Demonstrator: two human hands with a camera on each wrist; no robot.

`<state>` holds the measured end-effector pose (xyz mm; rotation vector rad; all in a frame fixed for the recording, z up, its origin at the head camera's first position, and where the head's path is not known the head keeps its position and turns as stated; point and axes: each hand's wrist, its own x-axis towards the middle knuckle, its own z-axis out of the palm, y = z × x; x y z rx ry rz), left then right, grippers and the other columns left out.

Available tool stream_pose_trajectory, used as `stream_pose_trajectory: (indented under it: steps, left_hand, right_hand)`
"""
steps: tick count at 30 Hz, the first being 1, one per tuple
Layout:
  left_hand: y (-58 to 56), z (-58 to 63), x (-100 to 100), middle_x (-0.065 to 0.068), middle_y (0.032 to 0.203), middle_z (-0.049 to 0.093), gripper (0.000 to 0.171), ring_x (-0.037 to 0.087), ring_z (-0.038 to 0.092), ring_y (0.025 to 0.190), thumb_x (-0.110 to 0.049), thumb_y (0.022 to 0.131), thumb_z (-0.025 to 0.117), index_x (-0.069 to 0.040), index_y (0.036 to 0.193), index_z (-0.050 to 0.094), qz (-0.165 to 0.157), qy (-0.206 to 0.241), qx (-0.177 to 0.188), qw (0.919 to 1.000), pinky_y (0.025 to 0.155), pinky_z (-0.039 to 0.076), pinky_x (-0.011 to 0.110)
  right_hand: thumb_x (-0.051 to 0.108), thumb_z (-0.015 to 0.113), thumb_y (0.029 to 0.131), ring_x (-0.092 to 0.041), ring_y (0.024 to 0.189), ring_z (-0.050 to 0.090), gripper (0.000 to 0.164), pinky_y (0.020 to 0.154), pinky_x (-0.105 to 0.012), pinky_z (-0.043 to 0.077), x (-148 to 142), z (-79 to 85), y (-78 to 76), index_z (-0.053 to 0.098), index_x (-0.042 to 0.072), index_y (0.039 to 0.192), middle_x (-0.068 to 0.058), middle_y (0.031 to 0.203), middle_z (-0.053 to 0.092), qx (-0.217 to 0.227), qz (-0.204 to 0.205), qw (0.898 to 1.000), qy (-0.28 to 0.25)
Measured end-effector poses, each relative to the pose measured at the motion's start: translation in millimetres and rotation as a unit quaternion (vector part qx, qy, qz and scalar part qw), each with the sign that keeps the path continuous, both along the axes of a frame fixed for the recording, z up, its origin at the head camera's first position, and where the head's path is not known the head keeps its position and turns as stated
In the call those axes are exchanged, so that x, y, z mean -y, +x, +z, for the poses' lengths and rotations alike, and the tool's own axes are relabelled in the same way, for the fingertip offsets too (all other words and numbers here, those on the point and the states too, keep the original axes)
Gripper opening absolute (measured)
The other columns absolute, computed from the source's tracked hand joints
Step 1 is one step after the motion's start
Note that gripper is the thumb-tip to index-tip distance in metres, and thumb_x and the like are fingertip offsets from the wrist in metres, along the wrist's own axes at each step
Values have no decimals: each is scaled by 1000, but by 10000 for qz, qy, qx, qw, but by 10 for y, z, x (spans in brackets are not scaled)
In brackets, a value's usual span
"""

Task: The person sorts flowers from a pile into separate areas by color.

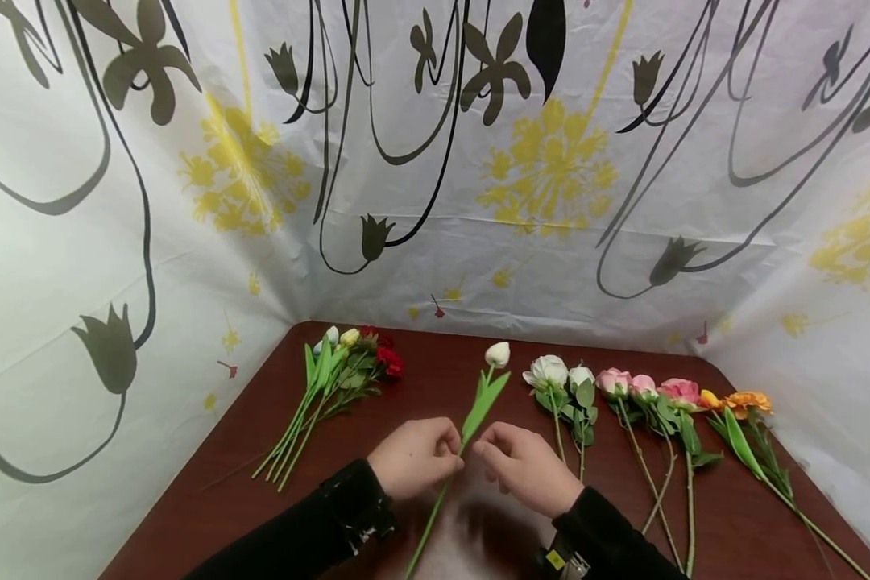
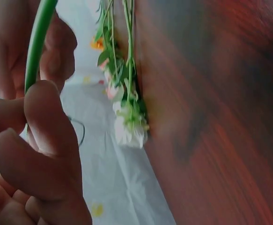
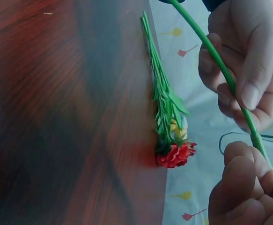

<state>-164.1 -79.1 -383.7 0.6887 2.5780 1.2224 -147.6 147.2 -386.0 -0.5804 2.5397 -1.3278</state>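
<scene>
An artificial white tulip (image 1: pixel 497 354) stands tilted in the middle of the head view, its green leaves (image 1: pixel 484 403) just above my hands. My left hand (image 1: pixel 419 457) pinches its stem (image 3: pixel 211 49) between thumb and fingers; the lower stem runs down toward the near edge. To the right of the stem is my right hand (image 1: pixel 528 467), fingers loosely bent. A narrow gap shows between its fingertips and the stem in the head view. The right wrist view has the stem passing close by its fingers (image 3: pixel 239 161).
Red flowers (image 1: pixel 389 358) and tulips (image 1: pixel 350 337) lie bunched at the left of the dark red table (image 1: pixel 232 491). On the right are white flowers (image 1: pixel 548 372), pink flowers (image 1: pixel 680 392) and orange flowers (image 1: pixel 748 401). A patterned sheet (image 1: pixel 406 282) hangs around the table.
</scene>
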Motion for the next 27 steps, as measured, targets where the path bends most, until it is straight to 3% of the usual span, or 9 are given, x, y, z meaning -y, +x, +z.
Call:
stream_pose_trajectory:
  steps: [8,15,22,27]
  left_hand:
    - [35,-39,-257,-5,70,63,13,10,60,58,-16,91,74,-18,90,61,-191,105,58,9997,53,44,25]
    - [37,-81,-320,-7,72,62,13,8,57,60,-22,91,75,-22,93,62,-334,-79,40,9994,56,44,25]
    - [-82,-215,-103,-8,74,60,14,8,56,63,-29,93,73,-20,100,65,-125,-568,-331,9978,61,46,29]
    - [-172,-335,150,-6,73,59,12,12,55,61,-29,95,70,-19,100,65,225,-777,-261,9964,59,45,32]
  right_hand:
    - [43,53,105,-22,61,55,39,57,-32,42,-1,-38,-41,59,8,89,-5,73,61,-28,-503,9986,-130]
    - [35,54,105,-23,60,56,36,57,-33,43,-142,-84,-99,57,7,83,-5,68,59,161,-609,9978,-191]
    - [27,55,104,-21,59,56,31,55,-33,45,-600,-132,-292,61,7,81,-5,67,59,68,-1169,9927,284]
    - [23,48,107,-18,54,45,34,57,-32,37,-982,-226,-417,55,7,77,-4,62,52,21,-1444,9861,826]
